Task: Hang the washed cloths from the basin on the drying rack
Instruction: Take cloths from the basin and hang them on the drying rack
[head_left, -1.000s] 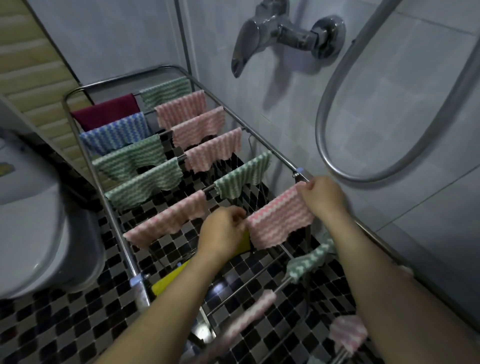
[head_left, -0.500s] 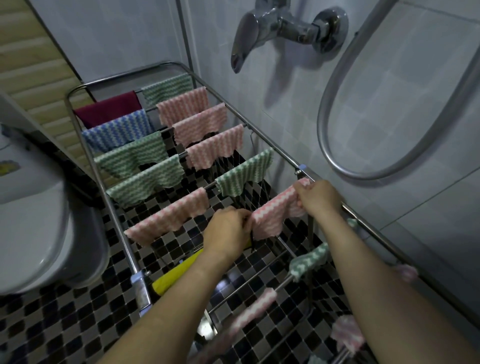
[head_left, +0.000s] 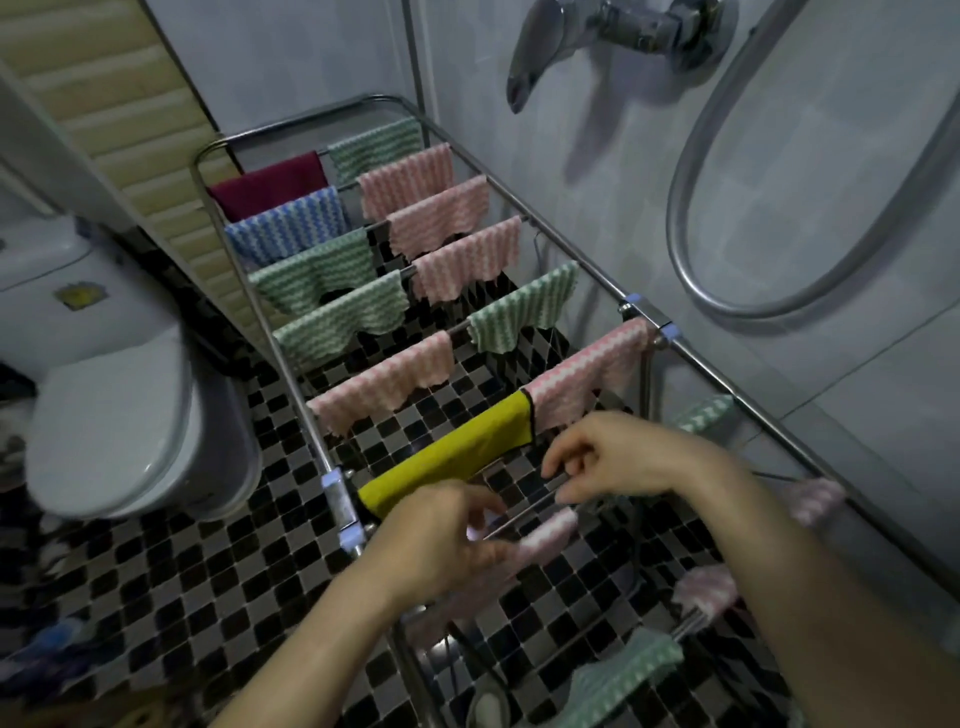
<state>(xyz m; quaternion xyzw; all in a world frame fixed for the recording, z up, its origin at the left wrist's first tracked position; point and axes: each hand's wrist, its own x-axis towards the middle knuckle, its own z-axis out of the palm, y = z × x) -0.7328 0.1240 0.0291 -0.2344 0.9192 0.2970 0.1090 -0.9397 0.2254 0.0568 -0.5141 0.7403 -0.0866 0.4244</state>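
A pink cloth (head_left: 587, 374) is hanging over a rack (head_left: 340, 501) rail, just beside a yellow cloth (head_left: 452, 452). The right hand (head_left: 608, 457) is hovering near it, fingers released. The left hand (head_left: 447, 535) is blurring beside a nearer cloth (head_left: 545, 530); whether it is grasping that cloth I cannot tell.

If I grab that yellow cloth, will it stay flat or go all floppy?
Probably floppy: the yellow cloth folds over its rail on the drying rack and hangs down. It looks thin, so likely light, maybe heavier if wet. Its smooth surface might slide off the rail easily.
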